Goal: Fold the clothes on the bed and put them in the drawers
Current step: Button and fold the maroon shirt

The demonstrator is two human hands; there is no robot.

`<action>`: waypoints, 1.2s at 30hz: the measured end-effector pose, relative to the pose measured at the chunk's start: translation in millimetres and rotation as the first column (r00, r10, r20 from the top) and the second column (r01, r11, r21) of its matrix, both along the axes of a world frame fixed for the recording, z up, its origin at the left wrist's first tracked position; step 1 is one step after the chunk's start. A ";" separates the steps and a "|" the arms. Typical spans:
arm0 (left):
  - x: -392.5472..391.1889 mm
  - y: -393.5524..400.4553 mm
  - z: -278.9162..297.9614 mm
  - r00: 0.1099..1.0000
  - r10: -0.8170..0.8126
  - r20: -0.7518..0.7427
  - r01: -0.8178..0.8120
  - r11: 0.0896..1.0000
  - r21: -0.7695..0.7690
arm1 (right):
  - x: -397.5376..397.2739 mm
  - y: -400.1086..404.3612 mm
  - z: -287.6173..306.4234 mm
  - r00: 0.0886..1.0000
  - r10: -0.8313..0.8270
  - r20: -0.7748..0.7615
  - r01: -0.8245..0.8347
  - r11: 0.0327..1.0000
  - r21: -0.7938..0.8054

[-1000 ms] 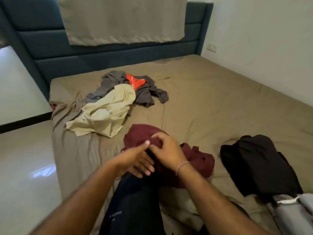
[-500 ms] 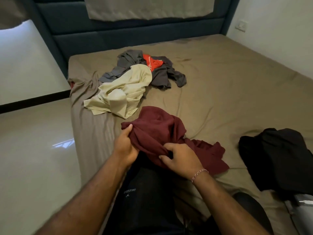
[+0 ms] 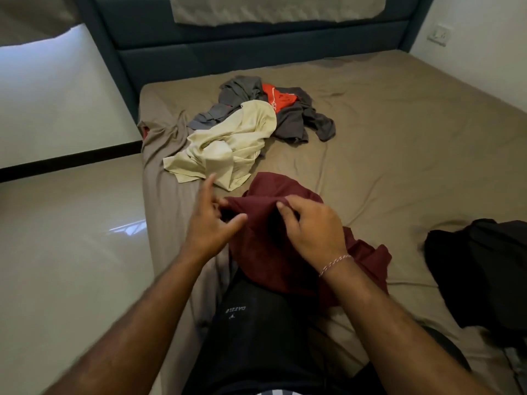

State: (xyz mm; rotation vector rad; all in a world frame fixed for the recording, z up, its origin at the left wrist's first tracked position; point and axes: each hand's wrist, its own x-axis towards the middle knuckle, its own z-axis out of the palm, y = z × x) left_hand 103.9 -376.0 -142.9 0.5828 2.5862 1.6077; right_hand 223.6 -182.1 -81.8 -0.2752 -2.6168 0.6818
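Five garments lay on the bed point(image 3: 399, 155) — one maroon garment point(image 3: 265, 243), with cream point(image 3: 228, 143), grey point(image 3: 296, 121) and orange point(image 3: 278, 98) ones beyond it, black point(image 3: 479, 269) to its right. The right hand point(image 3: 310, 226) pinched the maroon garment's top edge; the left hand point(image 3: 211, 220) was spread wide at that edge — open sheet lay beyond.

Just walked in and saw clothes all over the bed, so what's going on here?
A person is sorting laundry on the bed. Their right hand pinches a bunched edge of a maroon garment that lies crumpled across their lap and the sheet. The left hand is beside it with fingers spread, not clearly gripping it. Nothing looks folded: a cream garment, a grey garment with an orange piece on it, and a black pile lie loose.
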 end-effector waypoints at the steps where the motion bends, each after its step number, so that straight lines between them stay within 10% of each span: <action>1: 4.4 5.7 9.1 0.982 -0.187 -0.019 0.187 0.982 0.016 | -6.5 3.8 7.3 0.998 0.064 0.007 -0.063 0.992 -0.106; 5: 9.5 31.3 38.3 0.949 -0.245 -0.199 0.251 0.968 0.005 | -22.2 14.9 35.8 0.925 0.354 0.141 -0.315 0.918 -0.241; 8: 1.7 32.1 46.7 0.989 -0.048 -0.137 0.069 0.985 0.156 | -25.6 38.0 32.8 0.905 0.029 0.424 -0.162 0.946 0.281; 11: -6.0 17.9 41.9 0.999 -0.047 -0.009 0.048 0.987 0.151 | -26.0 64.7 30.1 0.873 -0.314 0.373 0.137 0.893 0.430; 15: -1.2 0.2 21.5 0.996 -0.043 0.083 0.037 0.996 0.075 | -43.0 79.2 25.2 0.905 -0.338 0.258 0.300 0.938 0.176; 19: -4.6 -10.1 -9.6 0.960 0.164 0.226 -0.185 0.980 0.075 | -51.3 51.0 6.2 0.974 0.172 0.151 -0.096 0.906 -0.413; 25: 1.0 -25.4 -47.7 0.897 0.441 0.022 -0.421 0.870 -0.257 | -9.8 43.3 -76.8 0.863 0.195 0.467 -0.102 0.971 -0.217; 28: 9.6 -7.2 -46.3 0.960 0.093 -0.265 -0.150 0.968 -0.204 | 16.8 47.3 -103.2 0.744 0.197 0.639 -0.078 0.975 -0.210; 32: 7.6 25.5 -45.1 0.829 -0.559 0.014 0.531 0.779 -0.333 | 42.2 54.2 -119.3 0.641 0.139 0.755 -0.148 0.987 -0.056; 36: 5.6 32.7 -63.4 0.777 -0.623 0.092 0.584 0.657 -0.477 | 56.9 65.3 -122.9 0.664 -0.123 0.738 -0.173 0.934 0.312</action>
